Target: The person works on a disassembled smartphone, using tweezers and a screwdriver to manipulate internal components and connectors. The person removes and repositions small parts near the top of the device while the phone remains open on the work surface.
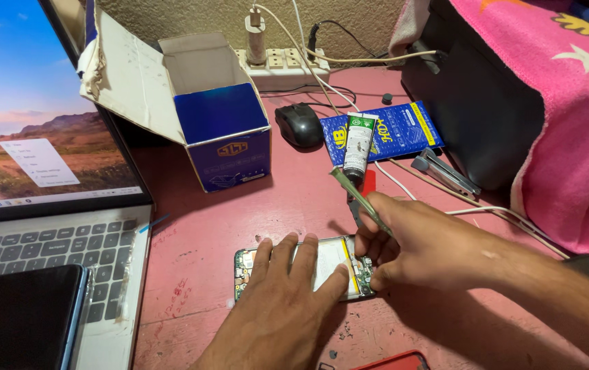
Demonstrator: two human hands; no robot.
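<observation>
Right hand (411, 243): fingers closed around a thin green tool (359, 199), its tip down at the right end of an opened phone (339, 264) lying flat on the pink table (192, 274). Left hand (284, 301): open, fingers spread and pressed on the phone. Beyond: glue tube (358, 145) on blue packet (404, 127), mouse (299, 125), open blue box (222, 130); laptop (41, 199) to the left.

Single head-worn camera, looking steeply down and forward over a pink desk (240, 205), close above both hands, laptop (41, 205) cropped at left edge, power strip (284, 68) against the far wall
</observation>
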